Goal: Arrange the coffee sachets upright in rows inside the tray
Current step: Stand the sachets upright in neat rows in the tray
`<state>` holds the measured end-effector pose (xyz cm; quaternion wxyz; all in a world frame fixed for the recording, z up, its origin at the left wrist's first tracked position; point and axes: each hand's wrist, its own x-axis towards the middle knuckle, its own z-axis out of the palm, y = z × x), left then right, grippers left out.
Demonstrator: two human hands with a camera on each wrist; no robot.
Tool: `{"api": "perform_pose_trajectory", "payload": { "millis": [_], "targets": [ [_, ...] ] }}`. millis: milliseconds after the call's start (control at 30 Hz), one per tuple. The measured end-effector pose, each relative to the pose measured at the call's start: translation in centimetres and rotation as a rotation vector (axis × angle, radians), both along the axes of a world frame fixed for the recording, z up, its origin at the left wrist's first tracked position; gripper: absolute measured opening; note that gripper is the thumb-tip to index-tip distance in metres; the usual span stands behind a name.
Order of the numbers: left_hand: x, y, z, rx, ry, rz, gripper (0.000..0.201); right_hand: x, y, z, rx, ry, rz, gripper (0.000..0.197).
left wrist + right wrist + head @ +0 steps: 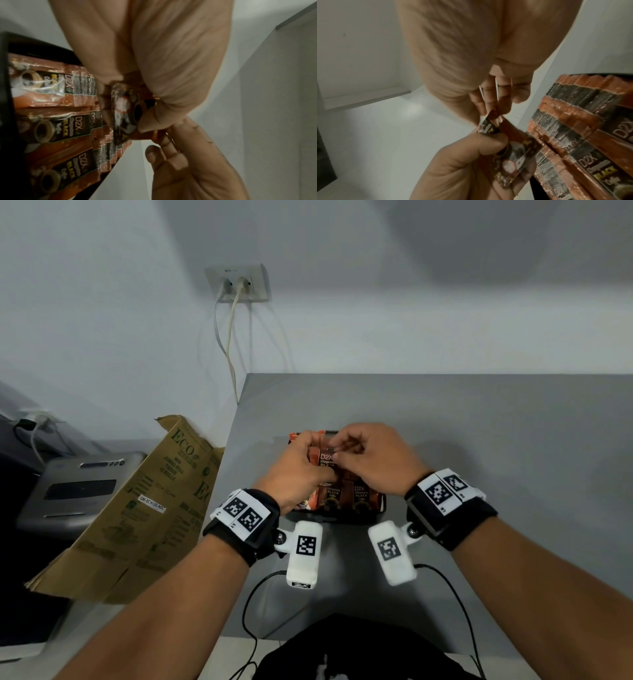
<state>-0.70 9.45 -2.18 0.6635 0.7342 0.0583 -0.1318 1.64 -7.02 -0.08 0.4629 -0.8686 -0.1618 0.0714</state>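
Observation:
A black tray (342, 519) on the grey table (496, 440) holds rows of brown D2X Black coffee sachets (361, 495) standing on end. Both hands meet just above the tray's far part. My left hand (310, 462) grips one sachet (326, 457) by its lower half. My right hand (344, 451) pinches the top edge of the same sachet. The left wrist view shows the held sachet (126, 108) under the left palm, beside the packed rows (51, 89). In the right wrist view the right fingertips (503, 108) pinch the sachet's tip (493, 115).
A brown cardboard box (137, 508) leans off the table's left edge, next to a grey device (78, 491). Cables hang from a wall socket (239, 284). Black wrist-camera cables (250, 604) lie near the table's front edge.

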Motion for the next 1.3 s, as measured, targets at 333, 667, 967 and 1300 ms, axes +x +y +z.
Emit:
{"api": "perform_pose_trajectory", "payload": {
  "millis": [333, 667, 967, 1300],
  "targets": [
    [0.2, 3.8, -2.2, 0.137, 0.066, 0.217, 0.021, 0.9, 0.0, -3.1, -0.270, 0.124, 0.095, 0.020],
    [-0.5, 4.4, -3.0, 0.315, 0.029, 0.149, 0.014, 0.4, 1.1, -5.5, -0.423, 0.079, 0.127, 0.027],
    [-0.5, 5.0, -4.5, 0.801, -0.241, -0.147, 0.046, 0.5, -2.0, -6.2, -0.549, -0.155, -0.003, 0.049],
    [1.0, 2.5, -6.2, 1.203, -0.201, -0.385, 0.070, 0.4, -0.9, -9.0, -0.889, -0.093, 0.050, 0.079]
  ]
}}
